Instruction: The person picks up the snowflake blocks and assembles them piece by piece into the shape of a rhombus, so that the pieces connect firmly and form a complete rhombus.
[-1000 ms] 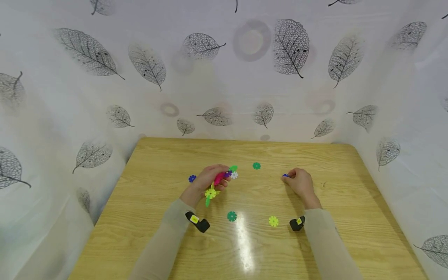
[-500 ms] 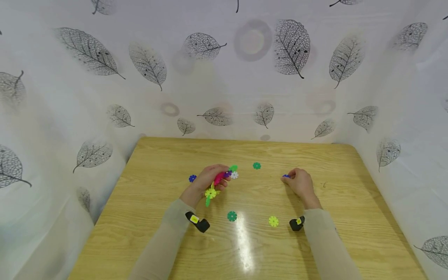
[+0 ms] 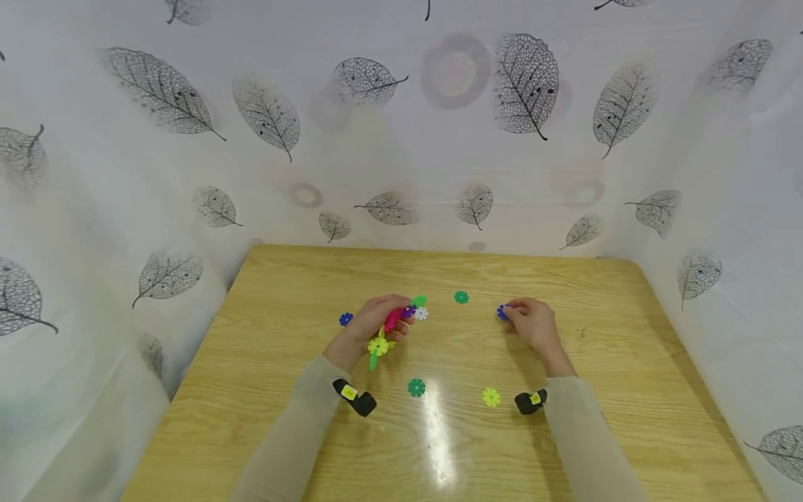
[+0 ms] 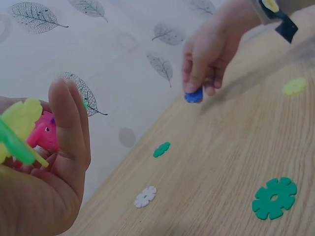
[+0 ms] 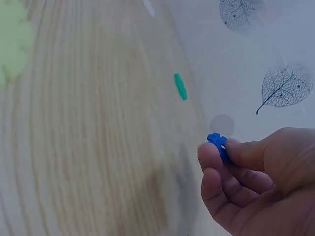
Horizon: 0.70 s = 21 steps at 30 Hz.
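In the head view my left hand (image 3: 376, 319) grips a joined chain of plastic snowflake discs (image 3: 393, 319) in pink, purple, yellow and green. The left wrist view shows its yellow disc (image 4: 23, 118) and pink part near the thumb; the fingers hide some of it. My right hand (image 3: 534, 324) pinches a single blue snowflake disc (image 5: 219, 146) between thumb and fingertips, just above the table. A white disc (image 3: 422, 314) lies close to the left hand's fingertips. Left of that hand is another blue disc (image 3: 346, 319).
On the wooden table (image 3: 301, 432) lie a green disc (image 3: 461, 298) at the back, another green disc (image 3: 417, 388) nearer the front and a yellow disc (image 3: 491, 397). A leaf-patterned curtain (image 3: 401, 139) stands behind the table and along both sides.
My right hand has lifted slightly and shifted a little left, bringing the blue disc with it; more of the disc shows now. The left hand has stayed in place with the chain.
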Tool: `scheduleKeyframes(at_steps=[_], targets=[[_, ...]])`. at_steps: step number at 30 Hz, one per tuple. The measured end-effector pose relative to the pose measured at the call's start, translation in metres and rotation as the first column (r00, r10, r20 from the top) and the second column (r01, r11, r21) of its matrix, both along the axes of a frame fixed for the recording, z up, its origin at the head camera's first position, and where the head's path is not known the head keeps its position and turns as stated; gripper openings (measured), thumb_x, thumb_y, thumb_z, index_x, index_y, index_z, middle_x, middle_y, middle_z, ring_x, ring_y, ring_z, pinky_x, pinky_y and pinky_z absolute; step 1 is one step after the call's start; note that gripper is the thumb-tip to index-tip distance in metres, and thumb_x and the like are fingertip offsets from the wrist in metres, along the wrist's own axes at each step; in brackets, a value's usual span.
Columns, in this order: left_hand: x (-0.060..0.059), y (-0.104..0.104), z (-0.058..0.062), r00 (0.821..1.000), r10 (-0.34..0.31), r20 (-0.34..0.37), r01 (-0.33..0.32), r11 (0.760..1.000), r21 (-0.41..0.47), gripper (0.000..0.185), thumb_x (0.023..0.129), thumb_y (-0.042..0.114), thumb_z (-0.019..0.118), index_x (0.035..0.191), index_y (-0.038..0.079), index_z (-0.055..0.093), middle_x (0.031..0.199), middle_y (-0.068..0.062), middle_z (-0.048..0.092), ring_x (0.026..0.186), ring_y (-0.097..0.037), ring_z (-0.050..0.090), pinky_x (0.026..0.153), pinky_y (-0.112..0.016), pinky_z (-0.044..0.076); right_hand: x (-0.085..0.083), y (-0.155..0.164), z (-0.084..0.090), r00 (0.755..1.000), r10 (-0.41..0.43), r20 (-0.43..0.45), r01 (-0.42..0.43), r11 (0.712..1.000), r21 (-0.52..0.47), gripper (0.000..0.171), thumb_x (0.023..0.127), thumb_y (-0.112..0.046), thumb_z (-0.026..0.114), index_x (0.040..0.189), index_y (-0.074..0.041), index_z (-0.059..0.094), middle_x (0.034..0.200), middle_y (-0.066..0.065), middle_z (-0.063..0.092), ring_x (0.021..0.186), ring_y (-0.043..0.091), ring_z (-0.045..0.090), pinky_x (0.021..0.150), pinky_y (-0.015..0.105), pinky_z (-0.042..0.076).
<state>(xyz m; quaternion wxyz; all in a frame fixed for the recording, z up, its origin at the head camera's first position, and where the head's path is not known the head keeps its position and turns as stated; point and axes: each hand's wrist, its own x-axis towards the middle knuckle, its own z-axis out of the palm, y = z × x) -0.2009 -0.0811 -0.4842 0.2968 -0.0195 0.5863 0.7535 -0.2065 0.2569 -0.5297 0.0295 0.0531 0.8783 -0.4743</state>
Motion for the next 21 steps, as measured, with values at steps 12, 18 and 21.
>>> scheduleKeyframes(at_steps=[12,18,21], targets=[[0.001,0.004,0.003,1.0,0.005,0.004,-0.005,1.0,-0.027,0.026,0.101,0.027,0.057,0.115,0.005,0.061,0.086,-0.009,0.066,0.059,-0.009,0.06,0.052,-0.017,0.051,0.005,-0.047,0.044,0.98,0.184,0.069,-0.153,0.934,-0.324,0.033,0.1,-0.021,0.061,0.112,0.01,0.062,0.095,0.022,0.073,0.078,0.026,0.074,0.081,0.052,0.06],[0.001,0.007,0.003,1.0,-0.003,-0.002,0.003,0.998,-0.067,0.027,0.1,0.028,0.059,0.115,0.006,0.062,0.091,-0.014,0.065,0.06,-0.01,0.06,0.055,-0.018,0.052,0.007,-0.063,0.054,0.971,0.235,0.042,-0.197,0.891,-0.41,0.034,0.101,-0.024,0.06,0.112,0.009,0.063,0.086,0.014,0.074,0.072,0.02,0.073,0.077,0.048,0.062],[0.002,0.008,0.003,1.0,-0.008,-0.008,0.008,0.997,-0.075,0.028,0.099,0.028,0.059,0.114,0.005,0.062,0.088,-0.011,0.066,0.06,-0.01,0.061,0.055,-0.019,0.053,0.008,-0.07,0.059,0.967,0.254,0.027,-0.217,0.874,-0.435,0.034,0.1,-0.024,0.061,0.111,0.008,0.063,0.087,0.014,0.074,0.072,0.02,0.073,0.078,0.05,0.061]])
